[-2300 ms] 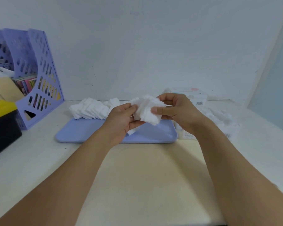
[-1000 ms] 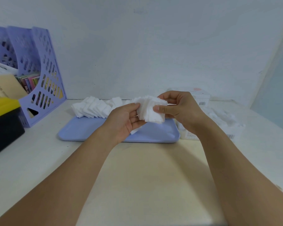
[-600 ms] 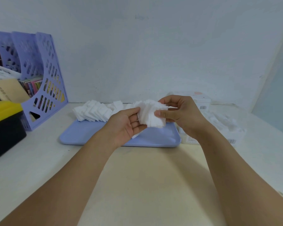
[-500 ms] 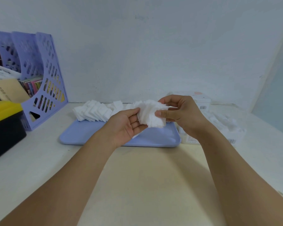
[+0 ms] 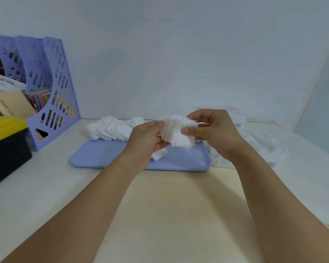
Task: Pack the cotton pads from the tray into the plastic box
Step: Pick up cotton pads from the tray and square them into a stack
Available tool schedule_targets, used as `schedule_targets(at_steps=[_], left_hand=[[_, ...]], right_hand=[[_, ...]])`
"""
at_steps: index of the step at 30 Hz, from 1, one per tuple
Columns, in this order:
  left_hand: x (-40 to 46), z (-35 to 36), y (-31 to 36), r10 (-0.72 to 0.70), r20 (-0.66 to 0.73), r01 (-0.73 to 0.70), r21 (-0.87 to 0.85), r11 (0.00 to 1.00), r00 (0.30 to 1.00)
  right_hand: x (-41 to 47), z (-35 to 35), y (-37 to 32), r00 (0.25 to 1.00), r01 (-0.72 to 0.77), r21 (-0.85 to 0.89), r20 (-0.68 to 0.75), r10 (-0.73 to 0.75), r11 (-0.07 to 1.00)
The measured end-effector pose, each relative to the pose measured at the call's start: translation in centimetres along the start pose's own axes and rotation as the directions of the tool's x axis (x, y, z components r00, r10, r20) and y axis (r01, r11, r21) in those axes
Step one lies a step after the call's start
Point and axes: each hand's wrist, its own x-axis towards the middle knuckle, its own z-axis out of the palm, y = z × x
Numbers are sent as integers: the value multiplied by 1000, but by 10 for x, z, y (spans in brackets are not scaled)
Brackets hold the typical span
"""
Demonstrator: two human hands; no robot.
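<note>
The right hand (image 5: 211, 130) pinches a fanned stack of cotton pads (image 5: 176, 132), thumb pressed on its front face and fingers curled over the top edge. The left hand (image 5: 146, 139) cups the stack's other side, its fingers curled against the pads and gripping them. Both hands hover above the tray (image 5: 106, 158), a shallow lavender plastic rectangle with rounded corners.

Beyond the left hand, a slanted row of square white pads (image 5: 108, 130) lies along the tray's far edge, and one loose pad (image 5: 160, 154) sits just beneath that hand. Just past the right hand stands the clear plastic box (image 5: 270, 156), with soft white pads heaped inside it.

Far out beyond the left hand, a perforated purple file holder (image 5: 53, 88) and a yellow-lidded black case (image 5: 6, 145) rest on the pale tabletop (image 5: 169, 215).
</note>
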Motion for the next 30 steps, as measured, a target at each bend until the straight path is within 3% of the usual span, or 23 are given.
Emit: schedule_targets(at_steps=[3,5,7,12,16,19,24,30], left_hand=[[-1,2,-3,227,23,-226,225,948,974],[-2,2,-3,255,17,-251,241,937,967],[-3,3,-2,201,-5,-196,194,961,980],[-3,2,3,-78,-14,76,-126,989,997],[-3,-1,4,-153,10,151,-211,966,988],[-2,-1,3,-114,-5,112,-167,980,993],[0,-1,-2,36,-59,-30,97,995,998],[-3,3,-3,63,-1,-63,117,991,998]], right_hand=[[1,0,1,1000,-21,-6,-21,21,1000],[1,1,1,999,-22,-5,-24,22,1000],[1,1,0,1000,-19,-2,-17,19,1000],[1,1,0,1000,-5,13,-11,5,1000],[0,0,0,1000,17,19,13,-17,1000],[0,-1,-2,999,15,42,39,-17,999],[-1,-2,-4,992,-49,155,119,30,987],[-1,0,0,997,-65,86,58,60,994]])
